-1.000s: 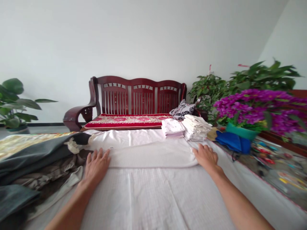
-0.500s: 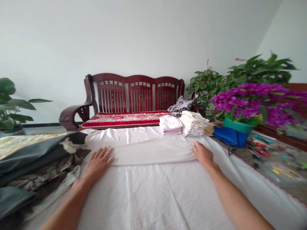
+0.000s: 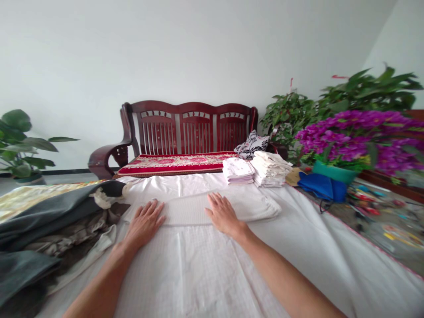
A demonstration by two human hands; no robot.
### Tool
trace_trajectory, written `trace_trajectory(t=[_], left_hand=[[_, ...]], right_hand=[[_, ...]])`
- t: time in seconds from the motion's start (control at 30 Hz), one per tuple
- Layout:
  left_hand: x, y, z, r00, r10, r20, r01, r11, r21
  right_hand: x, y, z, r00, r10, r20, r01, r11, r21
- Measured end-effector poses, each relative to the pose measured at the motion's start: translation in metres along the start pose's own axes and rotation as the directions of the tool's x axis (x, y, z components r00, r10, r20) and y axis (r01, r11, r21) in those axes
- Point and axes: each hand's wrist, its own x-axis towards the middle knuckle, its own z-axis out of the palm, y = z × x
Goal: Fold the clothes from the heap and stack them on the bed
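Note:
A white ribbed garment (image 3: 188, 210), folded into a long narrow strip, lies crosswise on the white cloth (image 3: 205, 274) in front of me. My left hand (image 3: 145, 221) rests flat on the strip's left end, a ring visible on one finger. Across the middle of the strip lies my right hand (image 3: 223, 214), palm down with its fingers stretched out. Beyond the right hand, the strip's right end shows a gathered, slightly wavy edge. What kind of garment it is I cannot tell.
Behind the strip stand a folded white patterned stack (image 3: 237, 171) and a taller cream stack (image 3: 270, 170). Dark and grey clothes (image 3: 56, 216) are heaped at left. A blue bag (image 3: 318, 186) and purple flowers (image 3: 364, 137) stand at right. A wooden bench (image 3: 195, 128) is beyond.
My right hand has let go of the strip's right end and moved left to its middle, where it lies flat. My left hand stays on the left end.

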Motion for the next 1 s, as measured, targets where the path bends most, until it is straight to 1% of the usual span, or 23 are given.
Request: trace_trajectory(t=[0.03, 0.07, 0.1, 0.13, 0.17, 0.2, 0.33, 0.4, 0.47, 0.53, 0.57, 0.6, 0.67, 0.73, 0.8, 0.87, 1.0], left_hand=[[0.0, -0.001, 0.001, 1.0, 0.0, 0.015, 0.0, 1.0, 0.008], [0.0, -0.001, 0.001, 1.0, -0.001, 0.024, 0.001, 1.0, 0.014], [0.0, -0.002, 0.001, 1.0, -0.005, 0.029, 0.004, 1.0, 0.017], [0.0, -0.002, 0.001, 0.999, -0.008, 0.036, 0.008, 1.0, 0.017], [0.0, -0.002, 0.0, 0.999, -0.014, 0.044, 0.014, 1.0, 0.012], [0.0, -0.002, -0.001, 0.998, -0.02, 0.051, 0.02, 1.0, 0.006], [0.0, -0.001, -0.004, 0.997, -0.035, 0.063, 0.037, 0.999, -0.032], [0.0, -0.001, -0.004, 0.997, -0.04, 0.059, 0.044, 0.997, -0.067], [0.0, -0.002, -0.004, 0.998, -0.053, 0.041, 0.057, 0.991, -0.12], [0.0, -0.006, -0.006, 0.993, -0.119, 0.002, 0.118, 0.98, -0.162], [0.0, -0.009, -0.008, 0.983, -0.183, -0.014, 0.178, 0.969, -0.174], [0.0, -0.012, -0.01, 0.966, -0.26, -0.02, 0.252, 0.95, -0.183], [0.001, -0.019, -0.016, 0.913, -0.407, 0.016, 0.402, 0.896, -0.19], [0.002, -0.026, -0.022, 0.872, -0.483, 0.079, 0.489, 0.853, -0.182], [0.005, -0.031, -0.027, 0.858, -0.5, 0.12, 0.514, 0.842, -0.162], [0.008, -0.035, -0.029, 0.856, -0.497, 0.139, 0.514, 0.846, -0.141], [0.02, -0.042, -0.031, 0.856, -0.484, 0.18, 0.509, 0.85, -0.136]], right_hand=[[0.002, -0.007, 0.006, 0.999, -0.022, 0.041, 0.022, 1.0, 0.005], [0.002, -0.007, 0.011, 0.997, -0.026, 0.066, 0.026, 1.0, 0.006], [0.0, -0.001, 0.012, 0.997, -0.018, 0.079, 0.018, 1.0, -0.003], [-0.003, 0.01, 0.012, 0.997, 0.003, 0.083, -0.002, 1.0, -0.019], [-0.007, 0.026, 0.009, 0.997, 0.031, 0.068, -0.028, 0.999, -0.034], [-0.013, 0.044, 0.005, 0.997, 0.059, 0.048, -0.054, 0.995, -0.086], [-0.038, 0.118, -0.012, 0.988, 0.156, 0.016, -0.151, 0.977, -0.151], [-0.047, 0.142, -0.015, 0.978, 0.206, -0.026, -0.207, 0.953, -0.221], [-0.052, 0.157, -0.012, 0.97, 0.235, -0.061, -0.242, 0.929, -0.279], [-0.054, 0.165, -0.006, 0.969, 0.229, -0.096, -0.247, 0.921, -0.301], [-0.054, 0.167, -0.002, 0.969, 0.215, -0.119, -0.241, 0.923, -0.298], [-0.054, 0.169, 0.001, 0.969, 0.195, -0.148, -0.232, 0.929, -0.29], [-0.053, 0.174, 0.005, 0.964, 0.148, -0.222, -0.206, 0.942, -0.265], [-0.053, 0.179, 0.006, 0.948, 0.11, -0.299, -0.187, 0.952, -0.243], [-0.053, 0.184, 0.006, 0.93, 0.097, -0.355, -0.184, 0.957, -0.222], [-0.053, 0.186, 0.005, 0.919, 0.088, -0.384, -0.178, 0.962, -0.205], [-0.052, 0.185, 0.001, 0.922, 0.041, -0.385, -0.13, 0.969, -0.209]])
